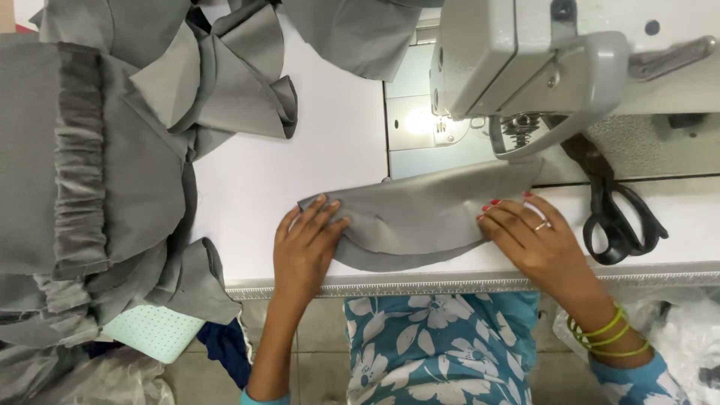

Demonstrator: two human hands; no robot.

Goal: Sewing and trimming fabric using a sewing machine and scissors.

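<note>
Left hand point(304, 244) flat and open on the near end of a gray cloth piece point(420, 217), fingers spread, fingertips point(322, 202) pressing the folded edge down. Not gripping, just resting on top.

Right hand point(536, 240) open too, lying flat on the other end of the same cloth piece, red-painted fingertips point(491, 206) touching the fabric. A ring on one finger. Yellow-green bangles point(607, 334) around the wrist.

Cloth piece long and curved, lying on the white table point(300, 165), between the two hands. Far end tucked under the sewing machine point(540, 67), just below the needle part. A second gray layer peeking out below the top one, near the table's front edge point(420, 285).

Black scissors point(619, 217) on the table just right of the right hand, close but not touching, blades pointing up toward the machine.

Big pile of gray fabric point(97, 165) on the left side of the table, well apart from the hands, with gathered ruffles along one strip and loose flaps sticking out. Some of it hanging over the table's edge.

Blue dress with white flowers point(442, 345) below the table edge, between the arms. A pale green dotted thing point(154, 330) under the hanging fabric at lower left. Clear plastic bags point(675, 330) at lower right, by the floor.
</note>
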